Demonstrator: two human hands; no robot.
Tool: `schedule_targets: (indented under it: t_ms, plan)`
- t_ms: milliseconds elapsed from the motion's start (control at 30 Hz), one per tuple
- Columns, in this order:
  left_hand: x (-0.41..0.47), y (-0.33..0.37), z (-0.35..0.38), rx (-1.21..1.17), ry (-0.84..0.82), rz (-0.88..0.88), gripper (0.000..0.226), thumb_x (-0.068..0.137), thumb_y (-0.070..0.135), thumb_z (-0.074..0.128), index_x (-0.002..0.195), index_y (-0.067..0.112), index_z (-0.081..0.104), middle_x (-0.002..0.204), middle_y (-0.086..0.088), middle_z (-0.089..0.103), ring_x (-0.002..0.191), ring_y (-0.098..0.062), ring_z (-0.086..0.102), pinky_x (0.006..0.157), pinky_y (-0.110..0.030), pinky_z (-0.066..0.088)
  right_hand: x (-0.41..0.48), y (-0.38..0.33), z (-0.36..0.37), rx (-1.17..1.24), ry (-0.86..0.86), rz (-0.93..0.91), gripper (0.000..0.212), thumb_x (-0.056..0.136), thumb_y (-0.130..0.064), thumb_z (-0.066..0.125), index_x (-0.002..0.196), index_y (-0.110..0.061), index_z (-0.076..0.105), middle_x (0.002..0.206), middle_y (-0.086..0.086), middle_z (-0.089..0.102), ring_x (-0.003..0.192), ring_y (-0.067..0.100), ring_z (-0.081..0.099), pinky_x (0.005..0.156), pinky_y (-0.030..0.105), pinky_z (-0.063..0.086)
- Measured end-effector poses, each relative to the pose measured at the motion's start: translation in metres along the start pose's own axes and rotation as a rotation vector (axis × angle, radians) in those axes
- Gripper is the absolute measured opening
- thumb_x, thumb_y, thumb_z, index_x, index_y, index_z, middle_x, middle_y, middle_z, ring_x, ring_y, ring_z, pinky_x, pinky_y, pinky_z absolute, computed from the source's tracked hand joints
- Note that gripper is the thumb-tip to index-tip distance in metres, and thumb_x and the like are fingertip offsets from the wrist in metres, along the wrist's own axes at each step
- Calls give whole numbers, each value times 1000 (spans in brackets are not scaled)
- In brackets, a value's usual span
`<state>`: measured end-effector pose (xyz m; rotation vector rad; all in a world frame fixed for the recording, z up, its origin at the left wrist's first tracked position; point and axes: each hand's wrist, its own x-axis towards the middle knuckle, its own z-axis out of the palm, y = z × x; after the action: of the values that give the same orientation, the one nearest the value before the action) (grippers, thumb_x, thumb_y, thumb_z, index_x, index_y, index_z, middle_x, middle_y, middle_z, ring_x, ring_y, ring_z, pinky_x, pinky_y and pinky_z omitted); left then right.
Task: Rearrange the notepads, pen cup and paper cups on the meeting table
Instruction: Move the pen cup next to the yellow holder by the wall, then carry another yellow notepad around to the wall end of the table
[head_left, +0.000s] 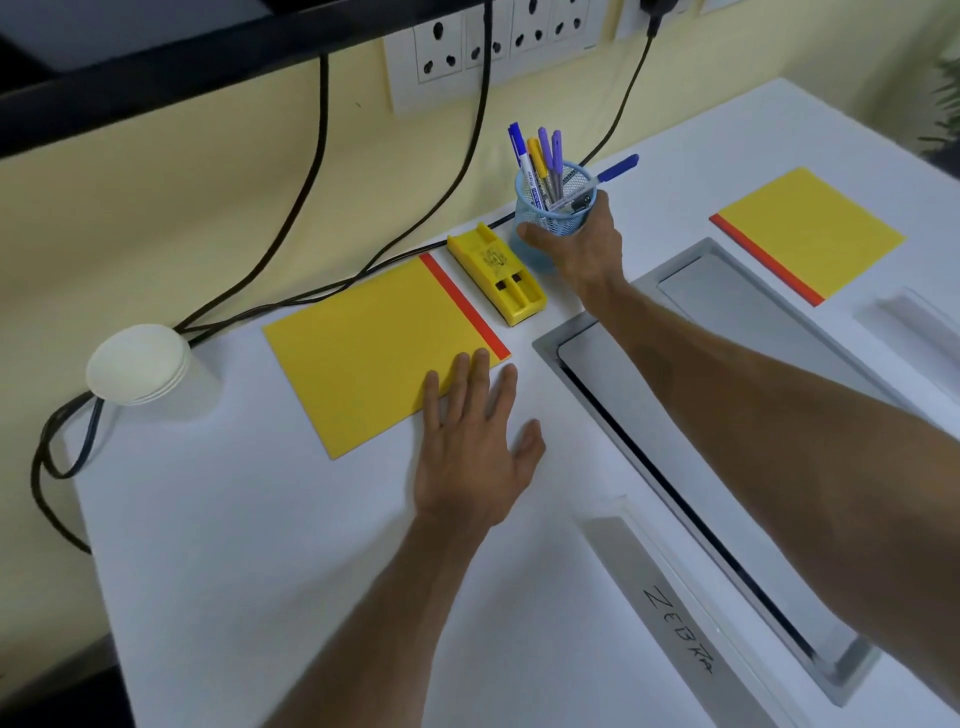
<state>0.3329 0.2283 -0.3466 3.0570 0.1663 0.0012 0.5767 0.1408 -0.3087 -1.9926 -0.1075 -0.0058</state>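
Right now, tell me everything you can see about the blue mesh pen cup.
The pen cup is a round, light blue wire-mesh holder. It is upright near the back edge of the white table, just right of a yellow plastic case. It holds several pens and markers with purple, blue and yellow caps, and one leans out to the right. The right hand grips it from the front, thumb on its left side.

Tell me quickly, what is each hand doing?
Left hand: open, straight fingers on the near yellow notepad.
Right hand: closed, gripping the blue mesh pen cup.
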Motion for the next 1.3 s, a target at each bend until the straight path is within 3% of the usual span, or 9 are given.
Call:
schedule_targets:
  t_ms: [200, 333, 400, 500, 667, 767, 833, 1000, 1300]
  plan:
    - [1, -1, 3, -7, 27, 7, 76, 94, 67, 5, 158, 26, 12, 167, -7, 6, 154, -27, -1, 122, -53, 8, -6, -1, -6, -76, -83, 78, 92, 73, -52, 82, 143, -16, 33, 138, 3, 54, 112, 14, 54, 80, 23, 49]
    - [1, -3, 3, -12, 57, 8, 74, 95, 64, 9, 157, 24, 21, 166, -9, 15, 154, -28, 8, 122, -53, 11, -33, -12, -22, -159, -75, 124, 104, 74, -50, 82, 151, -12, 24, 151, 11, 40, 132, 23, 44, 93, 29, 42]
    - [0, -4, 5, 4, 76, 15, 74, 95, 63, 11, 156, 23, 25, 164, -11, 20, 153, -29, 14, 121, -53, 14, -62, -17, -38, -209, -38, 85, 89, 81, -44, 78, 149, -13, 29, 148, 11, 42, 133, 23, 44, 101, 33, 43]
    - [-1, -3, 8, 8, 91, 22, 72, 96, 62, 14, 155, 22, 28, 163, -12, 25, 151, -30, 19, 120, -54, 16, -119, -22, -66, -227, 9, 14, 64, 87, -36, 71, 140, -15, 42, 136, 9, 51, 124, 20, 50, 101, 36, 44]
    - [-5, -7, -1, -20, 4, 43, 70, 98, 61, 19, 157, 23, 23, 165, -11, 18, 153, -30, 11, 121, -55, 11, -218, -25, -119, -283, -26, -63, 50, 92, -29, 67, 136, -14, 49, 132, 7, 54, 119, 18, 52, 96, 35, 45]
    - [-12, -6, -17, -83, 5, 76, 65, 99, 56, 31, 156, 24, 28, 164, -12, 22, 152, -30, 15, 120, -60, 5, -265, -25, -150, -313, -15, -67, 40, 94, -29, 64, 131, -18, 54, 130, 2, 54, 115, 10, 51, 87, 26, 43]
    - [-27, 8, -32, -150, 70, 106, 62, 97, 54, 35, 152, 24, 38, 162, -12, 27, 150, -31, 22, 119, -61, 4, -293, -25, -174, -315, 32, -36, 33, 94, -30, 64, 126, -20, 58, 126, -1, 55, 108, 6, 52, 80, 21, 40]
    - [-89, 70, -81, -360, 116, 313, 62, 97, 58, 33, 151, 27, 38, 164, -8, 22, 151, -25, 20, 122, -56, 4, -376, -32, -237, -298, 111, 144, 32, 92, -26, 68, 123, -17, 61, 123, 4, 57, 108, 17, 58, 85, 26, 41]
    - [-263, 202, -166, -497, -93, 532, 52, 93, 52, 46, 138, 28, 57, 165, 0, 21, 151, -18, 21, 120, -58, -2, -578, -59, -333, -312, 212, 384, 34, 92, -23, 69, 123, -12, 62, 125, 5, 58, 115, 21, 57, 90, 25, 40]
